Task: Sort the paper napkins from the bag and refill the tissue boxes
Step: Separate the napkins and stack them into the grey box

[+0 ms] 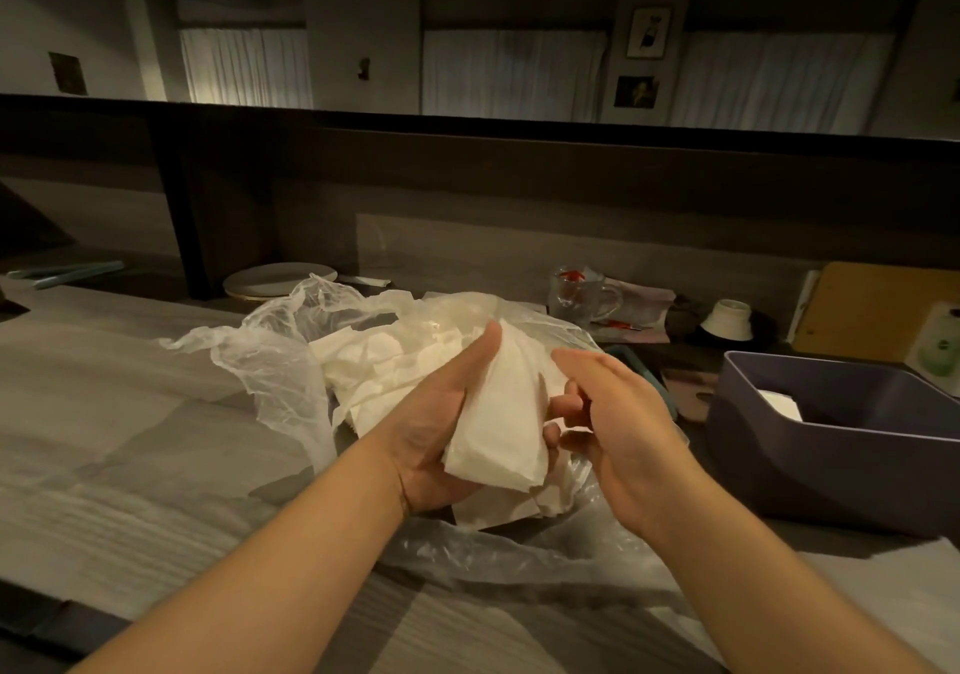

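Note:
A clear plastic bag (270, 361) lies open on the counter with loose white napkins (363, 367) inside. Above it my left hand (441, 429) holds a folded stack of white napkins (504, 413), thumb stretched along its left side and fingers curled beneath. My right hand (618, 424) is at the stack's right edge, its fingertips curled in against the paper and the thumb raised. At the right stands a dark purple tissue box (831, 471), open at the top, with a few white napkins (779, 406) in it.
Behind the bag are a white plate (280, 278), a glass mug (582, 294), an upturned white bowl (727, 317) and a brown board (878, 310). A raised dark ledge runs along the back. The light wooden counter (104, 413) extends to the left.

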Demonstrator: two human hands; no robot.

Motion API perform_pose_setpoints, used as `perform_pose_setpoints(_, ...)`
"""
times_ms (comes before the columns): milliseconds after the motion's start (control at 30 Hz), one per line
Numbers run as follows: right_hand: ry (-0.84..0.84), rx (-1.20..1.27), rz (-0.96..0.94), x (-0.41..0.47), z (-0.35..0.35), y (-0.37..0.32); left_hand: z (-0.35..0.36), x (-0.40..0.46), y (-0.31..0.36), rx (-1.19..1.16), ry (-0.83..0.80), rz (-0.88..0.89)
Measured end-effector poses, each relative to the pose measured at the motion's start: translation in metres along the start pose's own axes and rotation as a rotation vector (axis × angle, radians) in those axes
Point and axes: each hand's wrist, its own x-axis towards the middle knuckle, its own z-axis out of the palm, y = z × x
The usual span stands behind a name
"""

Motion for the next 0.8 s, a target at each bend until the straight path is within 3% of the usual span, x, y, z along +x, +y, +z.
perform_pose_setpoints(133,0.036,-0.18,-0.132,0.004,-0.006,0.002,-0.001,-0.001,0.005,-0.119,0.079,0.047)
perform_pose_setpoints(233,-0.028,-0.523,-0.23,0.004,-0.011,0.002,-0.007,0.0,0.009,-0.231,0.04,0.101)
perform_pose_setpoints(333,-0.307,-0.997,-0.313,0.003,-0.017,0.001,-0.016,0.002,0.011,-0.274,-0.011,0.12)
perform_pose_setpoints(433,-0.543,-1.23,-0.286,-0.001,-0.019,-0.001,-0.018,0.002,0.011,-0.274,-0.031,0.137)
perform_pose_setpoints(567,-0.597,-1.35,-0.368,0.0,-0.016,0.005,-0.015,0.002,0.012,-0.305,0.018,0.157)
perform_pose_setpoints(800,-0.495,-1.187,-0.493,0.006,-0.015,0.013,-0.019,0.002,0.014,-0.372,-0.049,0.116)
